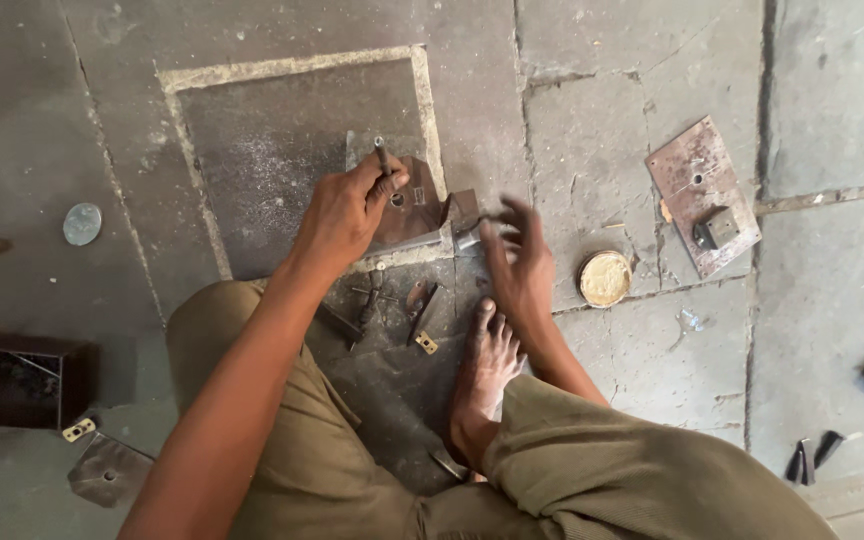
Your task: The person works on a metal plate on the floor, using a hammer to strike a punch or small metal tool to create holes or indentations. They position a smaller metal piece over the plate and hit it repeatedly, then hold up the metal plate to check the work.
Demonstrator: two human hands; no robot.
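My left hand [345,218] is shut on a thin metal punch [382,157], held upright with its tip on a dark bent metal piece [417,212] on the stone floor. My right hand [519,262] is blurred just right of that piece, fingers partly spread, next to a grey metal part [465,238]; whether it grips anything is unclear. My bare foot [487,362] rests below the right hand. Small metal parts and a brass hinge [425,342] lie in front of my knees.
A rusty plate [687,165] carrying a square block lies at the right, with a round tin of yellowish stuff [605,278] beside it. To the left are a metal disc [82,223], a dark metal box [17,382] and a holed plate [107,470]. Dark scraps [812,458] lie far right.
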